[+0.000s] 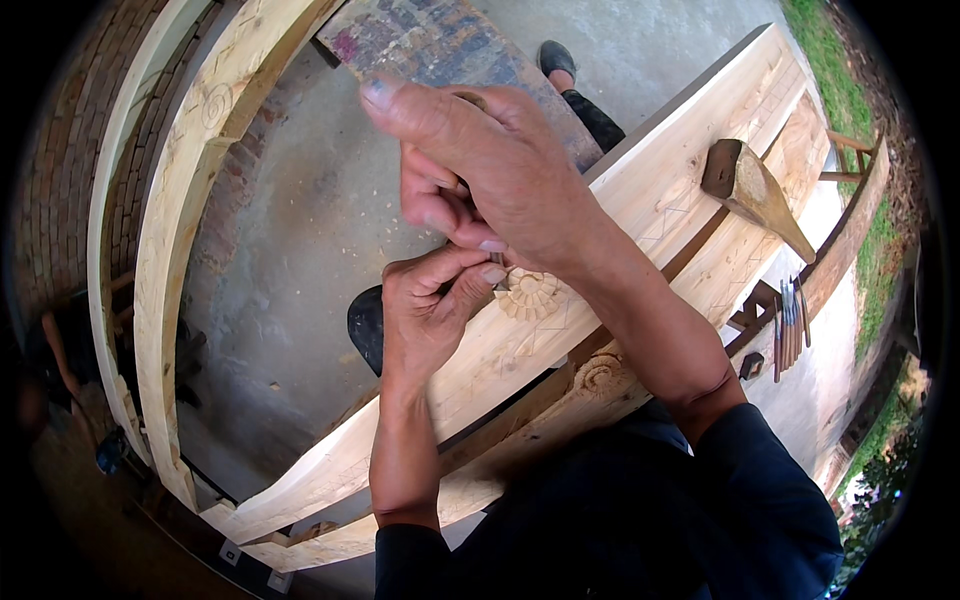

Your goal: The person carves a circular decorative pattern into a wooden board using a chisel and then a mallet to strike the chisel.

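Observation:
My right hand (490, 170) is closed around a slim carving tool, mostly hidden by my fingers, with the thumb raised along its top. Just below it, my left hand (430, 305) pinches the lower part of the same tool. Both are over a pale wooden board (470, 380), right beside a carved round flower (530, 297) with petal cuts. A wooden mallet (738, 180) lies on the boards to the right, and a second carved rosette (600, 374) shows on the nearer board.
Curved timber beams (175, 230) stand at the left by a brick wall (60, 200). A paint-stained plank (420, 40) is beyond my hands, near someone's shoe (557, 62). Several thin tools (790, 330) lie at the right. A dark rounded object (365, 330) sits below the board.

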The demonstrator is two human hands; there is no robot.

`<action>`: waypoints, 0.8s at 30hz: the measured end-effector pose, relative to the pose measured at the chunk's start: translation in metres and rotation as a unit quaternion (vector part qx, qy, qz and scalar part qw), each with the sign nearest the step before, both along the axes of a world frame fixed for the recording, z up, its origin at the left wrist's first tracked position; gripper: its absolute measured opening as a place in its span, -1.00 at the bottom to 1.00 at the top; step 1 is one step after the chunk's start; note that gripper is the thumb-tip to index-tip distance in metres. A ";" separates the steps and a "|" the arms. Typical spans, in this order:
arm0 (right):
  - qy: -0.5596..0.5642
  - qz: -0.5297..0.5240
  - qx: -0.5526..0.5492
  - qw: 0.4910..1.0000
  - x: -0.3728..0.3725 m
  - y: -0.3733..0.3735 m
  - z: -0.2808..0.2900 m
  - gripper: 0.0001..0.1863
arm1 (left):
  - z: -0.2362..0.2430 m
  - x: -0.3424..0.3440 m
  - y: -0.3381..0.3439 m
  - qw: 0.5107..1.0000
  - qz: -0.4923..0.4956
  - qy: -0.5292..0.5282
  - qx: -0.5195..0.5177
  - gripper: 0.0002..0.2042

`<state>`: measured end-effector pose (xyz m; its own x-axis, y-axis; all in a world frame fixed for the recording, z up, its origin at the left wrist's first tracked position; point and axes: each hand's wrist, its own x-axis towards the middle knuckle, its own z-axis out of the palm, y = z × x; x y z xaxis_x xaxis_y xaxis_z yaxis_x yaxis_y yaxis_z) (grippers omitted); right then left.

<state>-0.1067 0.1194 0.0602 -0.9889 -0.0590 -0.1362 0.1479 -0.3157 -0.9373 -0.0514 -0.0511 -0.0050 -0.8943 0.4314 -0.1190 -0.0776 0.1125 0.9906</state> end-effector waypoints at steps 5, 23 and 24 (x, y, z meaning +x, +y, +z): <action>-0.023 0.004 0.004 1.000 0.001 0.001 0.007 -0.33 | -0.002 0.000 -0.001 1.000 0.007 0.004 0.013 -0.83; -0.027 0.008 0.004 1.000 -0.001 0.001 0.004 -0.29 | 0.000 0.000 -0.001 1.000 0.004 -0.002 0.018 -0.84; -0.027 0.007 0.006 1.000 -0.001 0.002 0.003 -0.29 | 0.000 0.000 -0.001 1.000 0.001 -0.003 0.016 -0.84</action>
<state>-0.1076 0.1217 0.0634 -0.9794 -0.0713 -0.1891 0.2019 -0.3021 -0.9316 -0.0514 -0.0517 -0.0052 -0.8948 0.4325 -0.1109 -0.0838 0.0813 0.9932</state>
